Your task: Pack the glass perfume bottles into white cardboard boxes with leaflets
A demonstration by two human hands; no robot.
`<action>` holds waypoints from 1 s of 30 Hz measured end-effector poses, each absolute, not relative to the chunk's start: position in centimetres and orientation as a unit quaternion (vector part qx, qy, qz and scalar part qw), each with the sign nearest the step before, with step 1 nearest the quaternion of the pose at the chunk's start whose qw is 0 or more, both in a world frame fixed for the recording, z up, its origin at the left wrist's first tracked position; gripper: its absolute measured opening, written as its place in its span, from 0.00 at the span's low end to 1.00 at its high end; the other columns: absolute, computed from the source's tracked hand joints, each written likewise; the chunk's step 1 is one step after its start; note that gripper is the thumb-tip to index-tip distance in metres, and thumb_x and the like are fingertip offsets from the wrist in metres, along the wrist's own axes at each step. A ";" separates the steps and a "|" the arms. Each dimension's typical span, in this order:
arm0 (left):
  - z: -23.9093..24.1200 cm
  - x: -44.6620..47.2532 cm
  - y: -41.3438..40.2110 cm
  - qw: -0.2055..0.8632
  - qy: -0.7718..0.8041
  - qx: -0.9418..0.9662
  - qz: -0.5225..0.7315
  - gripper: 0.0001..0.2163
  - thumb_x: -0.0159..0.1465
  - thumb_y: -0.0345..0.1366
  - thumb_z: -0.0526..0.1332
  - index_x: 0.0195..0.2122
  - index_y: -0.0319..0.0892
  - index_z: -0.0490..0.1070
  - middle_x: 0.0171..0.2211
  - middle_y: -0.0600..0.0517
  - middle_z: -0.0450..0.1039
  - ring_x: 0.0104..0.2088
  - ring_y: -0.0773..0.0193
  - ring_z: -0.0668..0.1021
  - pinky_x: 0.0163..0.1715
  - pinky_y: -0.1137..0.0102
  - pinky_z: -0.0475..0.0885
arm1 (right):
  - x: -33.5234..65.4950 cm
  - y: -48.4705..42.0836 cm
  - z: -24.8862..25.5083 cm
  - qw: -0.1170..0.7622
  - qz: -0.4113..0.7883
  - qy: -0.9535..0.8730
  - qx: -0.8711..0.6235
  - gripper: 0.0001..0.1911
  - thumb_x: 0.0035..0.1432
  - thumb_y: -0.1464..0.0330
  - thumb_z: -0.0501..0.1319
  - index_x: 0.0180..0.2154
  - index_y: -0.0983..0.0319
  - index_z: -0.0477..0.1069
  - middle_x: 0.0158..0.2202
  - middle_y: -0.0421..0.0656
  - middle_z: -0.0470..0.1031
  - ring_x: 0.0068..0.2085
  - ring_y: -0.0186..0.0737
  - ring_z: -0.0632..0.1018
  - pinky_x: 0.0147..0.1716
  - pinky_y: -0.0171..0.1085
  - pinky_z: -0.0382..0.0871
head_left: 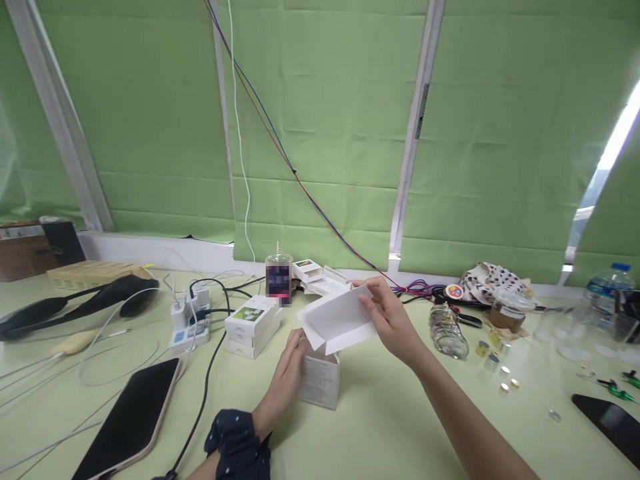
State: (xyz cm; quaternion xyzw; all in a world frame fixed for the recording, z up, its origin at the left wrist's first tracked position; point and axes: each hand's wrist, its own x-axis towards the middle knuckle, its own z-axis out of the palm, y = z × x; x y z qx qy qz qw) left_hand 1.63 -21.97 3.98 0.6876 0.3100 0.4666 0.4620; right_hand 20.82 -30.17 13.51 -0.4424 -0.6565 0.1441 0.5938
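A small white box [320, 381] stands on the pale green table [380, 433], and my left hand [287, 377] grips its left side with the fingers curled around it. My right hand [393, 320] pinches a folded white cardboard piece [336, 321], holding it tilted just above the box. Two stacked white boxes [253, 325] lie just left of my hands.
A phone [133, 420] lies face up at the front left, with a power strip [190, 323] and cables behind it. A clear cup [279, 277] stands at the back. To the right are a glass bottle [447, 330], small gold caps [505, 383], a water bottle [607, 287] and a second phone [607, 423].
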 end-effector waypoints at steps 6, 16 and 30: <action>4.2 1.8 -22.4 0.463 0.311 0.691 0.459 0.11 0.66 0.43 0.50 0.45 0.47 0.65 0.45 0.52 0.71 0.43 0.60 0.73 0.41 0.70 0.68 | 21.4 -32.1 15.1 0.483 0.116 -0.702 -0.510 0.06 0.66 0.65 0.49 0.42 0.57 0.61 0.39 0.43 0.73 0.36 0.38 0.73 0.29 0.32 0.61; 4.2 2.3 -23.2 0.491 0.283 0.697 0.440 0.12 0.67 0.43 0.48 0.49 0.47 0.63 0.50 0.50 0.68 0.49 0.58 0.70 0.47 0.68 0.64 | 20.8 -32.7 15.5 0.428 0.094 -0.714 -0.545 0.07 0.65 0.67 0.50 0.37 0.57 0.64 0.30 0.39 0.69 0.30 0.35 0.69 0.26 0.30 0.58; 3.3 2.5 -23.5 0.502 0.243 0.714 0.424 0.15 0.65 0.51 0.51 0.45 0.46 0.60 0.37 0.53 0.68 0.32 0.64 0.71 0.29 0.73 0.67 | 20.6 -32.3 15.3 0.379 0.135 -0.708 -0.581 0.23 0.63 0.58 0.51 0.20 0.61 0.54 0.21 0.35 0.54 0.24 0.30 0.58 0.22 0.32 0.49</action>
